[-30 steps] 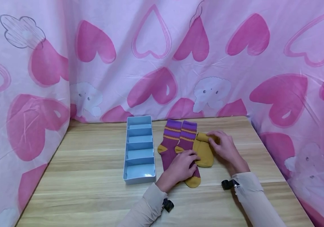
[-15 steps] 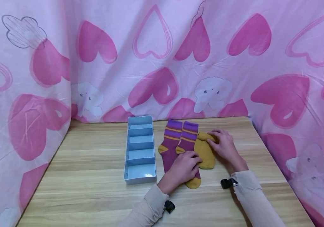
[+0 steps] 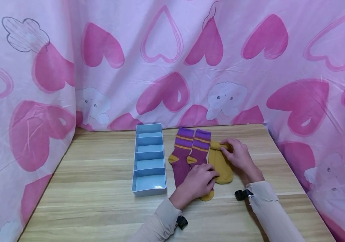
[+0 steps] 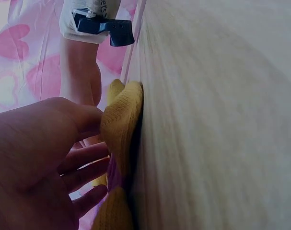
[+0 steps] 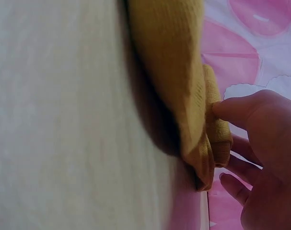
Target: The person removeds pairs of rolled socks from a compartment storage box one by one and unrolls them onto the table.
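Note:
A mustard-yellow sock (image 3: 221, 167) lies partly rolled from its far end; whether it is one sock or a stacked pair I cannot tell. My right hand (image 3: 240, 156) holds the roll, thumb on the near side and fingers beyond it; the right wrist view shows the thumb against the ribbed roll (image 5: 217, 132). My left hand (image 3: 197, 179) reaches across a pair of purple striped socks (image 3: 180, 153), its fingertips touching the yellow sock's left edge. In the left wrist view, my left fingers (image 4: 85, 167) are loosely extended. The left hand hides part of the nearer purple sock.
Left of the socks stands a light-blue box (image 3: 149, 193) with several compartments in a row. Everything lies on a wooden table (image 3: 99, 201). A pink heart-patterned curtain (image 3: 160, 67) closes off the back and both sides.
The yellow sock's near end has swung right and toward me. My left hand has shifted slightly right along with it, while the right hand stays at the roll.

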A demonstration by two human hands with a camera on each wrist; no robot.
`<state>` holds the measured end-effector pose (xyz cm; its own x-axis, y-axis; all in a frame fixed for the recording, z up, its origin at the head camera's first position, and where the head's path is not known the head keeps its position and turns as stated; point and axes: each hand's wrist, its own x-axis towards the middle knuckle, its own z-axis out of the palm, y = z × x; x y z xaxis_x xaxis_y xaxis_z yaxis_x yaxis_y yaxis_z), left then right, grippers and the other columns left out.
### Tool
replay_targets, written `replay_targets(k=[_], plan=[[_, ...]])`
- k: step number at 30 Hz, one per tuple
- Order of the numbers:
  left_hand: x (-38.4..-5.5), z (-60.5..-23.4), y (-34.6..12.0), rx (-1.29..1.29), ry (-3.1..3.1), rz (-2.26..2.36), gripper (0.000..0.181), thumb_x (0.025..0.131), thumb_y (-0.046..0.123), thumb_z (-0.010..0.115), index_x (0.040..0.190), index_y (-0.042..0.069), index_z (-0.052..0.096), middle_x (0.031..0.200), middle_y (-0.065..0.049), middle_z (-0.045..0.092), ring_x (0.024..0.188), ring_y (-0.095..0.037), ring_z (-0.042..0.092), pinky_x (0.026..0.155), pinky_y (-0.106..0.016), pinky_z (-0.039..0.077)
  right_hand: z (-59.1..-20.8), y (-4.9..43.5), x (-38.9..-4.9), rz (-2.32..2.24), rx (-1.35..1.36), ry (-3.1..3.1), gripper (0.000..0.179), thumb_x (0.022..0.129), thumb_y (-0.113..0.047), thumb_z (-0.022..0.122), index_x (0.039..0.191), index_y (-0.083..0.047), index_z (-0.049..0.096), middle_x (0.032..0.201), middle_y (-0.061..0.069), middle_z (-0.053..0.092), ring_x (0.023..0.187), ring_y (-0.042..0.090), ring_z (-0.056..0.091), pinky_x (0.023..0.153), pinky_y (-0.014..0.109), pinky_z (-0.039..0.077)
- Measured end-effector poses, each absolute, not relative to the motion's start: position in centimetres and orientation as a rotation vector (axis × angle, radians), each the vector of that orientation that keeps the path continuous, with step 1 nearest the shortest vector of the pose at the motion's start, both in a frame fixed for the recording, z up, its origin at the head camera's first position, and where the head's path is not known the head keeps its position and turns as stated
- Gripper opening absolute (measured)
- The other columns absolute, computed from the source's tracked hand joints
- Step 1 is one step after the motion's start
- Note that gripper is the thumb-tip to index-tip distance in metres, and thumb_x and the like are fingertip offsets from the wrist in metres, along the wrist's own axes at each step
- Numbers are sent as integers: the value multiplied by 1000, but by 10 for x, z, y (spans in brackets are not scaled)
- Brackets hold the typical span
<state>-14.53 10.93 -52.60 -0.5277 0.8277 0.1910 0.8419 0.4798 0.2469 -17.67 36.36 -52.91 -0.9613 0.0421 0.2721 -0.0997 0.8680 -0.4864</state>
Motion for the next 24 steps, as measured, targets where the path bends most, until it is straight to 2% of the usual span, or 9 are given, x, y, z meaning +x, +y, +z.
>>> replay_targets(k=[6, 13, 19, 22, 24], plan=[[-144, -525, 109, -1524, -2687, -469, 24, 106, 34, 69, 127, 30, 80, 126, 8, 71, 116, -11, 64, 97, -29, 54, -525, 361, -173, 762, -5, -2847, 22, 103, -22, 76, 123, -14, 74, 123, 13, 74, 102, 30, 64, 89, 49, 54], [-142, -524, 110, -1558, -2697, -476, 21, 105, 35, 70, 123, 30, 80, 123, 9, 70, 116, -11, 61, 94, -27, 52, -523, 362, -171, 746, 54, -2879, 29, 99, -21, 80, 125, -12, 74, 128, 14, 73, 117, 35, 68, 102, 58, 55], [-140, -522, 110, -1563, -2680, -465, 19, 105, 35, 71, 121, 30, 80, 122, 9, 70, 116, -11, 61, 94, -27, 52, -524, 362, -173, 744, 79, -2843, 31, 99, -17, 79, 127, -3, 76, 140, 21, 67, 134, 45, 59, 114, 66, 45], [-139, -522, 110, -1572, -2670, -465, 19, 105, 35, 71, 120, 30, 81, 121, 9, 70, 116, -11, 62, 94, -27, 53, -526, 361, -173, 745, 93, -2825, 36, 100, -15, 78, 132, 0, 74, 140, 24, 66, 134, 47, 59, 114, 67, 45], [-139, -522, 109, -1584, -2661, -466, 19, 105, 34, 71, 120, 30, 81, 121, 9, 70, 116, -10, 62, 94, -27, 53, -527, 360, -173, 750, 81, -2825, 43, 100, -15, 77, 140, -1, 68, 136, 24, 68, 127, 45, 62, 109, 64, 50]])
